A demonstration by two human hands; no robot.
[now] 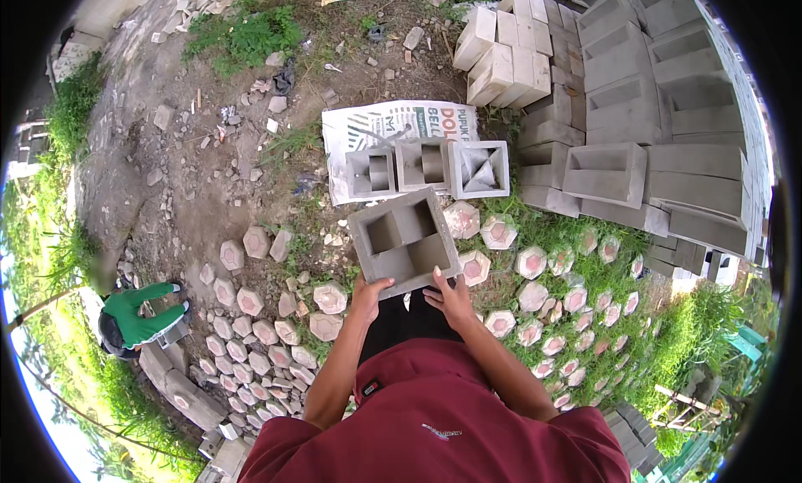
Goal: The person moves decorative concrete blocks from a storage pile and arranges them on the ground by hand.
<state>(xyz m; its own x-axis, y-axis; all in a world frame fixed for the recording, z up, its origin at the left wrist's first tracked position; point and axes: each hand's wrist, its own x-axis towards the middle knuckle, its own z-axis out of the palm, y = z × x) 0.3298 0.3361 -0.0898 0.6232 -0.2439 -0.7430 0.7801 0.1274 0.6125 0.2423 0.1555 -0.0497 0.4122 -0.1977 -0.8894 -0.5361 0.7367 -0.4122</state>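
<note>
Between my two hands is a grey concrete ventilation block point(415, 251), its several recesses facing up. My left hand point(368, 298) grips the near left corner, thumb over the rim. At the near right corner my right hand point(451, 299) closes on the same block, thumb on top and fingers partly underneath. Just beyond it, three similar blocks stand in a row: a left one point(359, 173), a middle one point(409, 156) and a right one point(459, 176). They rest along the near edge of a white printed sack point(351, 131) spread on the ground.
Stacked grey blocks point(618, 91) rise at the right, beside pale blocks point(514, 65). Hexagonal pavers point(499, 232) lie in grass around my feet. Stony dirt point(217, 166) extends left. A person in green point(138, 316) bends over at the far left, near a low block wall point(188, 395).
</note>
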